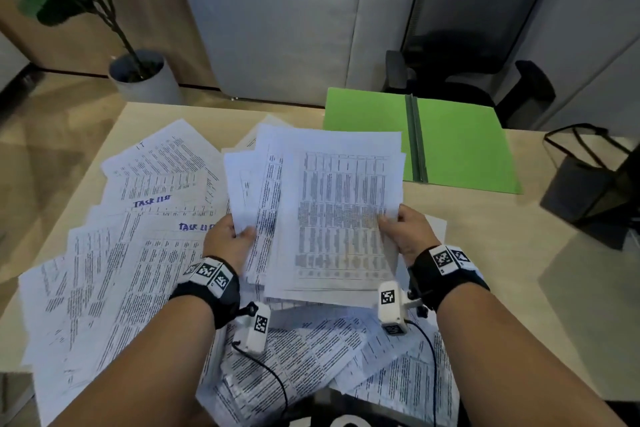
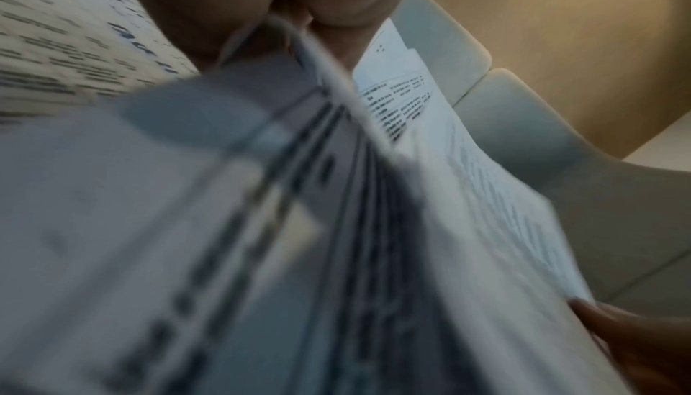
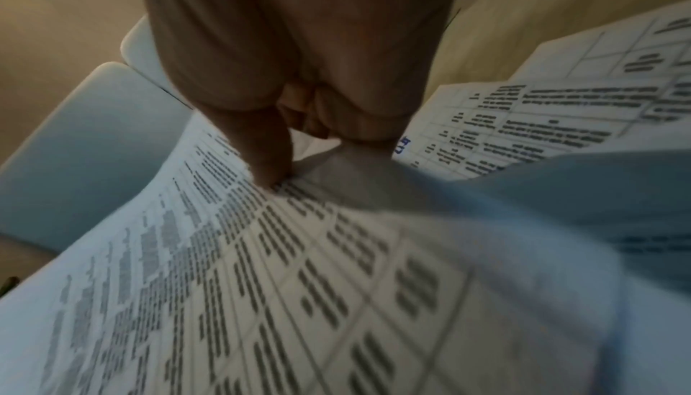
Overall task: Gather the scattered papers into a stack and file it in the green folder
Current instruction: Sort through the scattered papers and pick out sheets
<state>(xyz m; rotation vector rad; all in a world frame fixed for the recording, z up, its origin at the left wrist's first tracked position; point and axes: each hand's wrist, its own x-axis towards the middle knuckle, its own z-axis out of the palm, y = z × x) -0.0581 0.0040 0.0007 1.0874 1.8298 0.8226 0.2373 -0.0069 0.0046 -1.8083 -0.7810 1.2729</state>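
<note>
Both hands hold a loose, uneven stack of printed papers raised above the table. My left hand grips its left edge, thumb on top. My right hand pinches the right edge, thumb on the top sheet. The stack's fanned sheets fill the left wrist view, blurred. Several more papers lie scattered on the table at the left, and others lie under my wrists. The green folder lies open and flat at the table's far right.
The light wooden table shows bare on the right. A black office chair stands behind the folder. A potted plant stands on the floor far left, and a dark bag sits off the right edge.
</note>
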